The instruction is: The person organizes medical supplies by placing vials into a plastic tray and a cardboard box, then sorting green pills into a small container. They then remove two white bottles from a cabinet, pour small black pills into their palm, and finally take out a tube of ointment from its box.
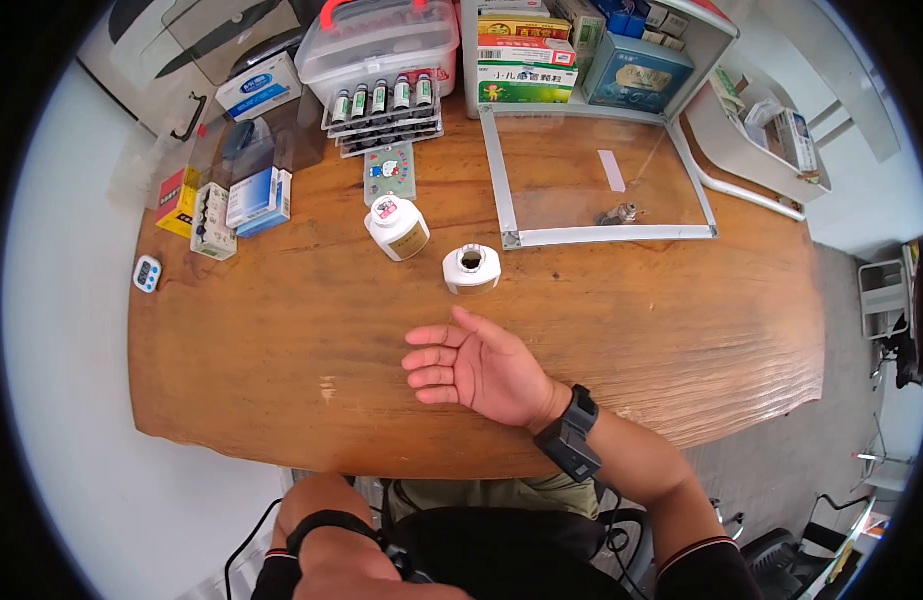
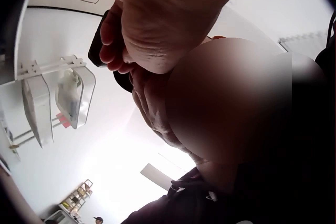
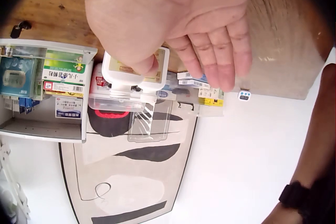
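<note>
My right hand (image 1: 489,372) is over the front middle of the wooden table (image 1: 251,350), palm showing, thumb apart and fingers loosely straight, holding nothing. Beyond its fingertips stands an uncapped white bottle (image 1: 471,284), its dark mouth facing up. A second white bottle (image 1: 399,236), with a red-marked top and a gold label, stands to its left. In the right wrist view, the thumb overlaps a white bottle (image 3: 164,69). My left arm is raised toward the head camera. The left wrist view shows the left hand (image 2: 163,19) by my head, fingers curled beside a black object (image 2: 96,45); I cannot tell whether it grips it.
An open white cabinet (image 1: 591,110) of medicine boxes stands at the back, its clear door (image 1: 606,233) lying on the table with keys showing there. Behind the bottles are vials (image 1: 381,100) and a clear case (image 1: 381,45). Small boxes (image 1: 251,200) and a timer (image 1: 147,274) are left.
</note>
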### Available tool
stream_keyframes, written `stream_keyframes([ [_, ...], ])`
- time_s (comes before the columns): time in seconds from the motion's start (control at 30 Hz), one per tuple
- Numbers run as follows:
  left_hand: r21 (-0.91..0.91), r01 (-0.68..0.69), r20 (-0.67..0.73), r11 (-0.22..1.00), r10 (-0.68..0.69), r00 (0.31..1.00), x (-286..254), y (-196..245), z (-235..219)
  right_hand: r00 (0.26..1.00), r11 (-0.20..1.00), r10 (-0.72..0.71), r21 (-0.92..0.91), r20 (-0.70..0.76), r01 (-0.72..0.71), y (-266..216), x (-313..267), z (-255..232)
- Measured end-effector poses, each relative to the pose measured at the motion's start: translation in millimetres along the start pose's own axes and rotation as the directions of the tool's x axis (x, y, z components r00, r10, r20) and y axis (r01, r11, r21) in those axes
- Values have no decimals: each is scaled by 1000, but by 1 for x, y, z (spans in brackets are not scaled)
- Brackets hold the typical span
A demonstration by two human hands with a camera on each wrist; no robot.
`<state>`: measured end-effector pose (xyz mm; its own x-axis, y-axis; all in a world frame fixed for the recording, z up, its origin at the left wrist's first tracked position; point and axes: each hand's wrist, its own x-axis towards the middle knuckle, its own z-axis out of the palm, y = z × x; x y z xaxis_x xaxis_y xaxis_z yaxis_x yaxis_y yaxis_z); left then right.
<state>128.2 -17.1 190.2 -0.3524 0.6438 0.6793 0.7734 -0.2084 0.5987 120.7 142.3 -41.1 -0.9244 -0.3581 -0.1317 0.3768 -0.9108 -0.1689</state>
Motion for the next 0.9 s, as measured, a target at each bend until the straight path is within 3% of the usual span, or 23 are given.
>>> stream_keyframes([
  [0.03, 24, -148, -51, 989, 149, 988, -3, -10, -1, 1000, 1000, 4, -13, -14, -5, -1, -1, 1],
  [0.07, 11, -152, -63, 988, 152, 986, -6, -19, -5, 1000, 1000, 5, -25, -26, -6, -3, -2, 3],
  [0.13, -48, -387, 55, 921, 390, 919, -13, -33, -23, 1000, 999, 24, -34, -16, -24, -2, 2, 6],
  [0.17, -31, -384, 56, 923, 385, 921, -17, -35, -28, 1000, 999, 17, -48, -22, -18, -3, 1, 5],
  [0.23, -207, -329, 48, 921, 346, 937, -24, -38, -34, 999, 998, 15, -58, -28, -17, -1, 0, 5],
  [0.27, -204, -331, 47, 921, 347, 937, -26, -42, -33, 1000, 998, 8, -63, -28, -10, -1, 1, 6],
  [0.3, 65, -138, 177, 988, 125, 976, -28, -51, -31, 1000, 998, -2, -68, -29, 0, -2, 0, 7],
  [0.33, 352, 41, 230, 935, -129, 965, -31, -63, -28, 1000, 997, 3, -74, -26, -4, -3, -1, 7],
  [0.37, 616, 192, 198, 764, -386, 901, -34, -78, -24, 999, 996, -4, -91, -42, 1, -3, -2, 8],
  [0.4, 315, 368, -78, 875, -362, 929, -25, -122, -11, 998, 994, -11, -111, -56, 4, -3, -3, 9],
  [0.43, 319, 415, -108, 852, -402, 909, -23, -159, -15, 999, 992, 3, -122, -48, -9, -3, -5, 7],
  [0.5, 302, 621, -121, 723, -617, 777, -18, -196, -26, 989, 958, -134, -264, -70, 111, -3, -14, 0],
  [0.53, 298, 622, -139, 724, -612, 779, -20, -213, -30, 990, 955, -124, -279, -64, 102, -3, -21, 7],
  [0.57, 364, 607, -106, 707, -616, 781, -24, -229, -33, 917, 818, -317, -560, -243, 134, -2, -31, 18],
  [0.6, 426, 589, -72, 687, -623, 779, -31, -241, -34, 777, 608, -535, -790, -332, 81, 0, -37, 24],
  [0.63, 422, 593, -90, 686, -619, 780, -37, -250, -33, 784, 597, -530, -798, -323, 75, 2, -40, 23],
  [0.7, 503, 400, 15, 766, -470, 882, -44, -263, -27, 458, 240, -879, -954, -136, 178, 7, -41, 20],
  [0.73, 498, 403, 7, 768, -469, 883, -46, -268, -24, 461, 234, -878, -957, -131, 174, 6, -39, 22],
  [0.8, 468, 449, 13, 761, -514, 857, -49, -274, -18, 356, 95, -932, -993, -65, 67, 3, -34, 29],
  [0.83, 459, 455, 5, 763, -514, 858, -50, -275, -16, 360, 87, -931, -995, -60, 58, 2, -32, 30],
  [0.9, 449, 453, -42, 770, -488, 872, -53, -278, -12, 404, -111, -911, -992, 79, -58, 0, -25, 31],
])
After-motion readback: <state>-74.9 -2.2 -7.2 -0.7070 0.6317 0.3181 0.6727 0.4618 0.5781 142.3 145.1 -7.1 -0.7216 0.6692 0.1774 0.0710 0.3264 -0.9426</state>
